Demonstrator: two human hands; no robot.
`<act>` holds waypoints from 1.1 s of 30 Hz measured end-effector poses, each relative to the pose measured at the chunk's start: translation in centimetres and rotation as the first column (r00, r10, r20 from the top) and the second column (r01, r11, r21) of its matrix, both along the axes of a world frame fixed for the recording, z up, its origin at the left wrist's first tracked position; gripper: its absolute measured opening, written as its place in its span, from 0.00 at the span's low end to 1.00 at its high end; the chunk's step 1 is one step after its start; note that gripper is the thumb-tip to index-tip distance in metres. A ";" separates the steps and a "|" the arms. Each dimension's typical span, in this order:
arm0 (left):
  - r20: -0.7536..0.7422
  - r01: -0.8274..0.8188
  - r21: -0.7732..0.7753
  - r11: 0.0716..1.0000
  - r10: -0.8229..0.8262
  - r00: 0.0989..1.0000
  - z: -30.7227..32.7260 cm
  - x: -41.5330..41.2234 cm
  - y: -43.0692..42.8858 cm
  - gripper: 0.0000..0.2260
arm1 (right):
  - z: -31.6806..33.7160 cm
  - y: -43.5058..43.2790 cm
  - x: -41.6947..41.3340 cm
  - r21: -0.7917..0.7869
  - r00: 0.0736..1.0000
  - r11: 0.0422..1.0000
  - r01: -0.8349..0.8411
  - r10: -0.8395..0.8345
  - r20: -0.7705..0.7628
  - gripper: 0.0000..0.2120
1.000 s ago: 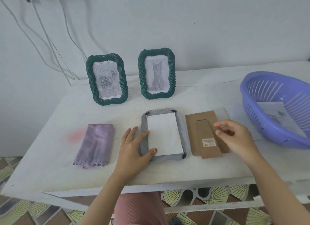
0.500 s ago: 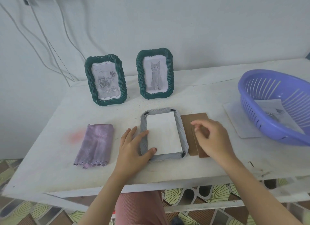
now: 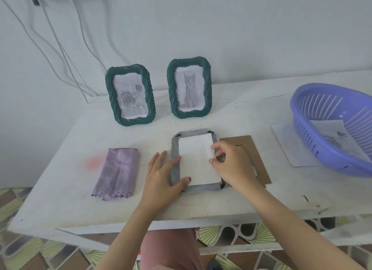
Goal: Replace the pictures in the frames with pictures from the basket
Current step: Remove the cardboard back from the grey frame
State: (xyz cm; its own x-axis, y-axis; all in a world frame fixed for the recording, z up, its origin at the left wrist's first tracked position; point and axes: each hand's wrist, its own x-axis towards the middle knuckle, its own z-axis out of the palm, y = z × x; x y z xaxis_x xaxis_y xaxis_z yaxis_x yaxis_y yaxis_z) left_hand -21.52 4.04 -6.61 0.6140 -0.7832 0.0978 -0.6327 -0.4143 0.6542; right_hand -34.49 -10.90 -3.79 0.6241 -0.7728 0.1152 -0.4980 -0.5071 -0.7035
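**Both hands on face-down frame, mid-counter**

White counter [image 3: 60,169], left to right:

- Folded purple cloth with zigzag hem [image 3: 117,172], lying flat near the front edge.
- Dark green twisted-rim picture frame holding a grey rose print [image 3: 130,95], upright at the back.
- Left hand [image 3: 161,177]: palm down, fingers [image 3: 160,159] spread flat on the counter and the frame's left rim, thumb tip on the lower left corner of the paper. Pressing, not gripping anything.
- Second dark green twisted-rim frame with a grey cat print [image 3: 189,88], upright at the back, just beside the first.
- Grey-backed picture frame lying face down [image 3: 175,149], centre of the counter, with a white rectangular sheet of paper [image 3: 196,161] sitting in its back opening (blank side up).
- Right hand [image 3: 234,165]: thumb and index fingertips pinched at the paper's right edge; cannot tell if the paper is actually gripped or only touched.
- Brown cardboard backing board [image 3: 255,155], flat, touching the frame's right side, partly under the right hand.
- Loose white sheet [image 3: 285,145], partly under the basket.
- Purple slotted plastic basket [image 3: 322,149], far right, with a printed picture [image 3: 330,133] inside.
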 end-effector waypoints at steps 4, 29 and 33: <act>0.001 -0.001 0.001 1.000 0.001 1.000 0.0 0.0 0.0 0.36 | 0.2 -0.2 0.0 0.105 0.999 0.994 0.003 -0.007 0.032 0.09; -0.018 0.049 -0.144 0.988 -0.052 0.998 1.3 -0.6 -0.7 0.21 | 1.5 -2.7 -2.7 0.470 0.934 0.882 0.013 -0.179 0.310 0.15; -0.181 0.071 -0.279 0.958 -0.125 0.975 3.3 -1.8 -2.5 0.16 | 2.6 -3.0 -4.3 0.552 0.893 0.833 -0.043 -0.215 0.395 0.15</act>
